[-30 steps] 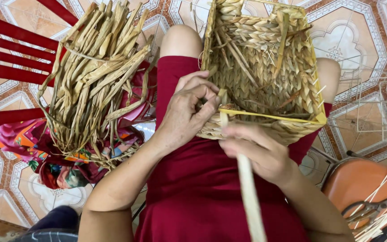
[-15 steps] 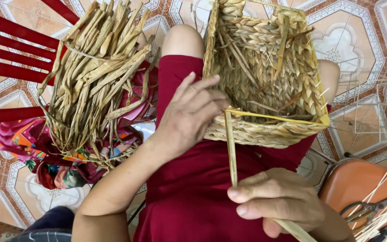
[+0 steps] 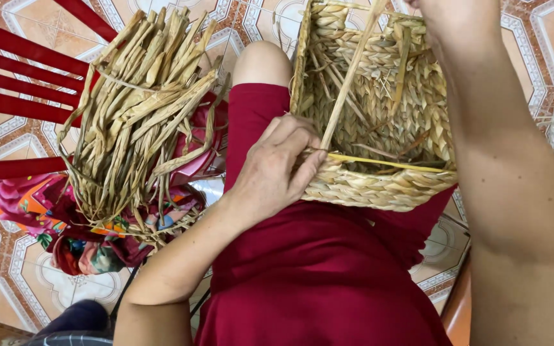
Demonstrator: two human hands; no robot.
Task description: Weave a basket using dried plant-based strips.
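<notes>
Landmark: bundle of dried reed strips, loosely fanned out.
Beneath it: flowered cloth, pink, orange and green, crumpled.
To its left: red chair slats, running slantwise.
Below all of it: patterned floor tiles, orange and white.
To its right: dark red dress.
</notes>
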